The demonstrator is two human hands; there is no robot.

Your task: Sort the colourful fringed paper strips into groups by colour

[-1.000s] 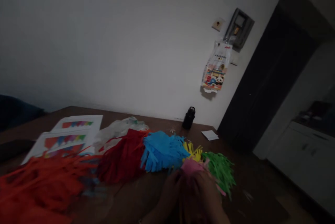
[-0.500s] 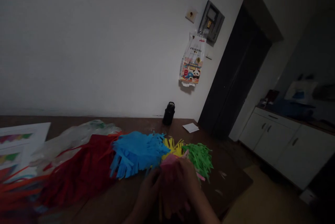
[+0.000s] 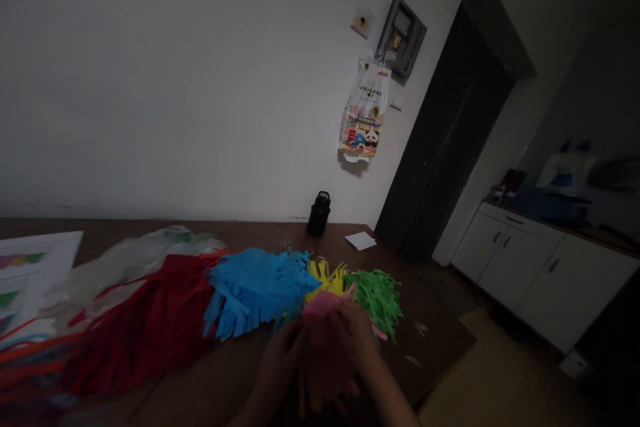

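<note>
Pink fringed tissue paper (image 3: 323, 347) hangs between my hands at the near side of the table, its cut strips trailing downward. The fingers of my right hand (image 3: 359, 339) are closed on its upper right part. My left hand (image 3: 281, 355) grips its left edge, though the fingertips are dim and partly hidden. Just beyond lie a yellow fringed bundle (image 3: 327, 277), a green fringed bundle (image 3: 377, 297) and blue fringed paper (image 3: 263, 284). Dark red fringed paper (image 3: 155, 320) spreads further left.
A black bottle (image 3: 319, 215) stands by the wall, with white paper (image 3: 361, 240) to its right. Clear plastic wrapping (image 3: 135, 264) and printed sheets (image 3: 60, 257) lie at the left. Orange strips (image 3: 35, 374) sit at near left. The table's right corner (image 3: 470, 340) borders the floor.
The view has shifted slightly, so everything appears a little further left. My hands keep hold of the pink paper in nearly the same pose.
</note>
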